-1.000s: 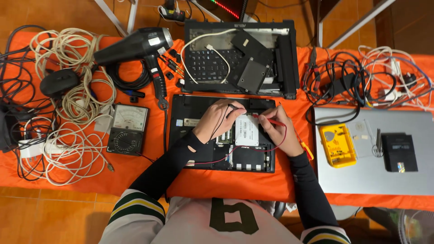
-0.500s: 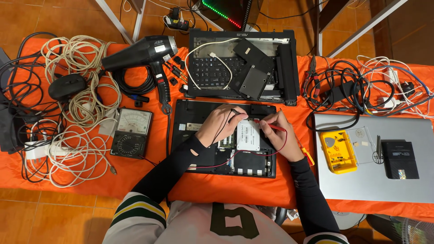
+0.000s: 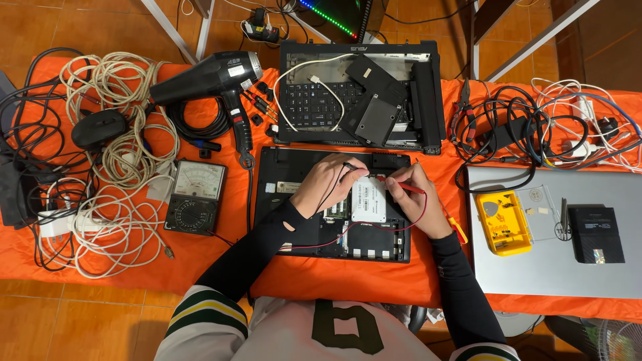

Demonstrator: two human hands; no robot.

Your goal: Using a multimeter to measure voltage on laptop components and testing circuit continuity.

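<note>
My hands have barely shifted since half a second ago: my left hand (image 3: pixel 328 182) pinches the black probe (image 3: pixel 352 165) and my right hand (image 3: pixel 413 204) the red probe (image 3: pixel 400 184), tips meeting over the opened laptop (image 3: pixel 281 180) beneath both hands, so the meter (image 3: pixel 194 196) left of them reads.

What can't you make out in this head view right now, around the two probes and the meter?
- Probe tips: too small, behind the left hand and right hand; contact with the opened laptop unclear.
- Analog meter: needle too small.
- Black box: cut by left edge.
</note>
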